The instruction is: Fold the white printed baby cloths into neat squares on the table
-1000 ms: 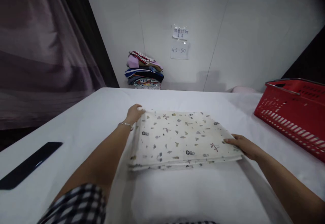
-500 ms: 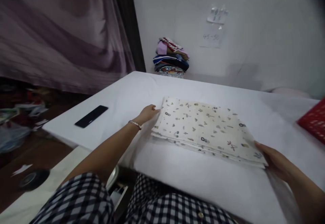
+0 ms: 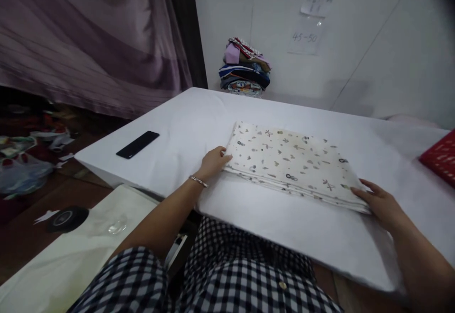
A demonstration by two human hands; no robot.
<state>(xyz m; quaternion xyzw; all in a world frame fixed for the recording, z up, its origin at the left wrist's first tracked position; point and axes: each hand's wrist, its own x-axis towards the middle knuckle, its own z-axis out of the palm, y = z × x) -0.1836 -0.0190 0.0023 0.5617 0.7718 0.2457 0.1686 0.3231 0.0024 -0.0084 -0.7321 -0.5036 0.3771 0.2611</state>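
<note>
A folded white cloth (image 3: 284,161) printed with small plants and figures lies flat on the white-covered table (image 3: 270,230), its layered near edge towards me. At its left near corner is my left hand (image 3: 214,162), wearing a bracelet, with thumb and fingers closed on the edge. My right hand (image 3: 380,204) grips the right near corner, the thumb on top; some of its fingers are hidden behind the cloth and hand.
A black phone (image 3: 138,145) lies on the table's left. Against the wall stands a stack of folded fabrics (image 3: 245,69). Something red and patterned (image 3: 441,156) sits at the right edge. Below left are a pale surface (image 3: 88,251), a black round object (image 3: 67,219) and plastic bags (image 3: 23,173).
My left hand has moved from beside the cloth's left edge to its near corner and closed on it. My right hand's thumb has come further over the right corner. The view has shifted slightly.
</note>
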